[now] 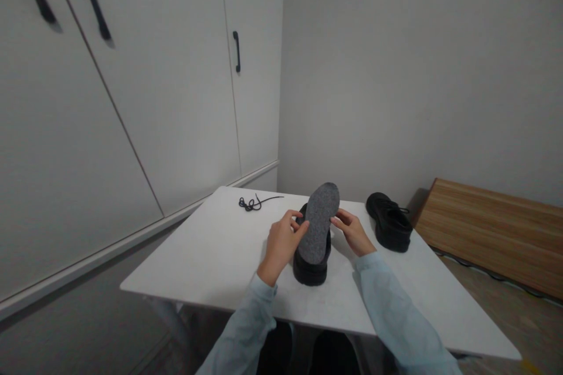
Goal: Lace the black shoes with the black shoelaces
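Note:
A grey felt insole [320, 225] is held above a black shoe [309, 272] on the white table, its toe end pointing away from me and raised. The insole covers most of the shoe's opening. My left hand [284, 240] grips the insole's left edge between thumb and fingers. On the opposite edge, my right hand [353, 230] pinches it with thumb and fingertips. How far the insole's heel end sits inside the shoe, I cannot tell.
A second black shoe [389, 221], with laces, stands at the table's right edge. A loose black shoelace [253, 204] lies at the back left of the white table [211, 246]. Beyond the right edge leans a wooden board [492, 231]; white cabinets [176, 99] rise on the left.

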Available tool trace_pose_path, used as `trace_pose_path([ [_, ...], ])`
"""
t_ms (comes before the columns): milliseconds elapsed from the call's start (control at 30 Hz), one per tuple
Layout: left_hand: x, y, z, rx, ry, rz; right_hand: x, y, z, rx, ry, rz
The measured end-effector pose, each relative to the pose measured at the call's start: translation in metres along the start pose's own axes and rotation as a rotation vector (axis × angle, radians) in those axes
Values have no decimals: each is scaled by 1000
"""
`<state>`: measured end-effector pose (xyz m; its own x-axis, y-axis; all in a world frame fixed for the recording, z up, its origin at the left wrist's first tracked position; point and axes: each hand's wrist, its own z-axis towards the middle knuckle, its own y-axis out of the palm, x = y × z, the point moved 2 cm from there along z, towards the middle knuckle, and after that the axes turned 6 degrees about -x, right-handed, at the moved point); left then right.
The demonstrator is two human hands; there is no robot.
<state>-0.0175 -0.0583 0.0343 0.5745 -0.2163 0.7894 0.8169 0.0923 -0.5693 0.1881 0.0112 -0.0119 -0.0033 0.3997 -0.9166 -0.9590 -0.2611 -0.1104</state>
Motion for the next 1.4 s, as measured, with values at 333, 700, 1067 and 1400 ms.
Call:
trace_pose_path([
  [333,-6,-7,7,-54,-26,28,-2,2,-1,-68,12,-22],
  [700,-32,-58,39,21,-52,72,-10,8,-3,-169,40,-38],
  [1067,-121,-93,73,182,-318,239,-10,9,-3,-169,47,-21],
  [1400,-162,-87,61,249,-555,436,-11,8,-3,-181,48,-25],
])
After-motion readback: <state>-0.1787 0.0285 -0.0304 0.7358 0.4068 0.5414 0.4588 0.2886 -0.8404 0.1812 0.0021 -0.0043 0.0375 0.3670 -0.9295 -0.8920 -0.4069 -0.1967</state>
